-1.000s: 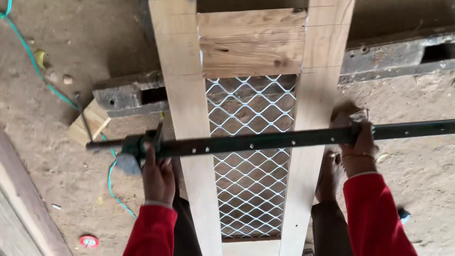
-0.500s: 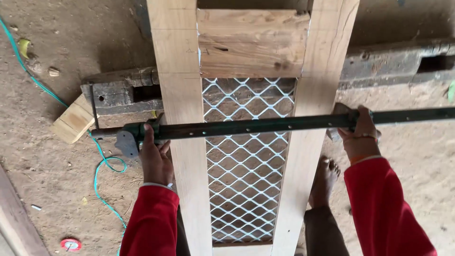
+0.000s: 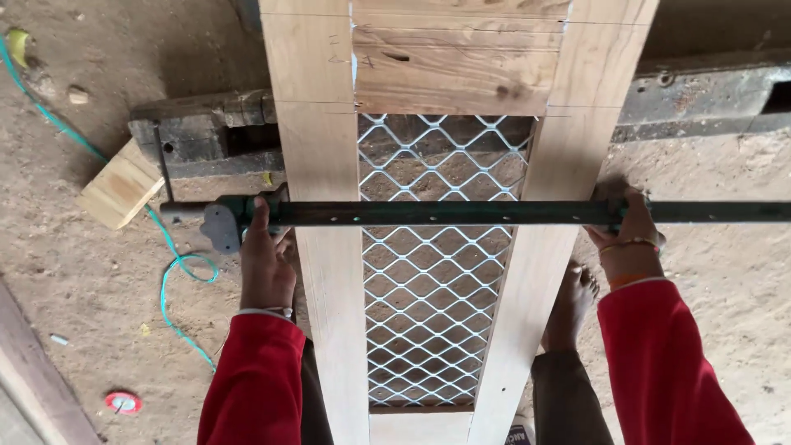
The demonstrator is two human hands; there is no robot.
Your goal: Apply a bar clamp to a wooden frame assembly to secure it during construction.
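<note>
Down at nine o'clock, a green cord loops across the dirt floor, with a small wooden block just above it and a round red cap lower down near seven. Next comes the left hand, in a red sleeve, fingers wrapped around the head end of a long dark metal bar clamp, right beside its grey handle piece. That clamp lies flat across a pale wooden door frame, running from nine o'clock to three o'clock. At the centre, white diamond wire mesh fills the frame's opening, and a solid wooden panel sits above it at twelve. A bare foot shows below the frame's right rail. At three o'clock the right hand, wearing a thin bracelet, is closed on the bar where it meets the rail's outer edge.
</note>
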